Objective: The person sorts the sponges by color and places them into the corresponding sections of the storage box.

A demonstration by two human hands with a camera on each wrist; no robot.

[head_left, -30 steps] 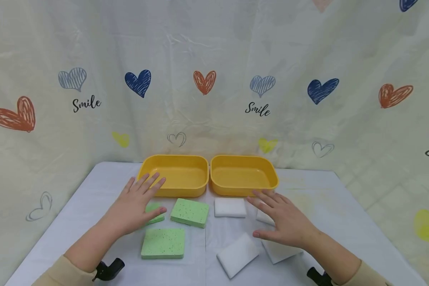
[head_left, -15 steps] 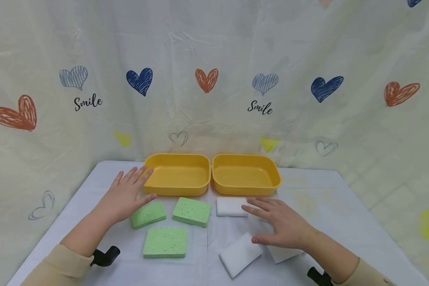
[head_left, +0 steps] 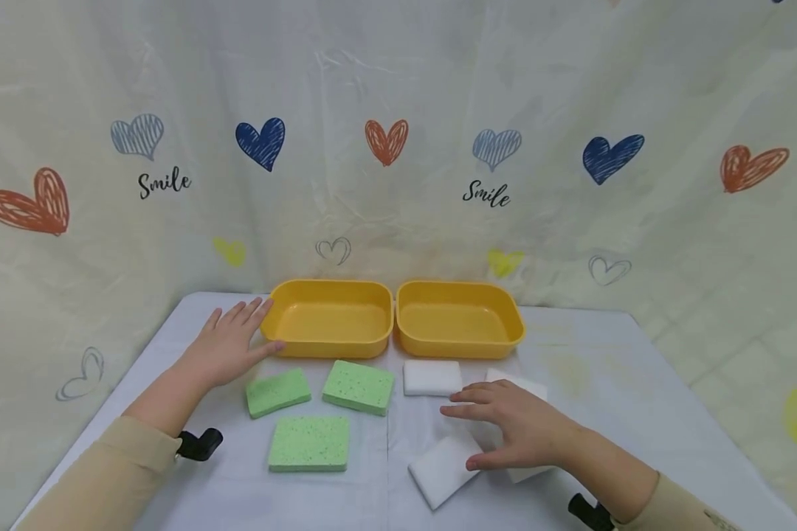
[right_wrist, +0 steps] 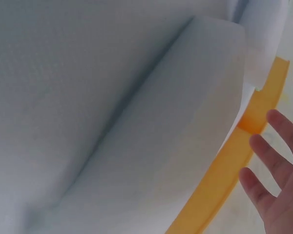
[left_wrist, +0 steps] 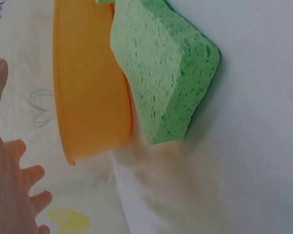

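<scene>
Table (head_left: 637, 413) with two yellow trays (head_left: 332, 349) side by side, three green sponges (head_left: 308, 444) before the left one, white pads (head_left: 432, 377) before the right. Left hand (head_left: 223, 351), loosely extended, holding nothing, is at the left tray's outer end, contact unclear; right hand (head_left: 521, 426), relaxed, partly spread and empty, hovers over the white pads.

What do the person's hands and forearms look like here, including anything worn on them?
The left hand and right hand are bare, with no gloves or rings visible. The left sleeve and right sleeve are plain beige, the right bearing a small dark marking. A black, bent fitting juts out by each cuff: left fitting, right fitting.
</scene>
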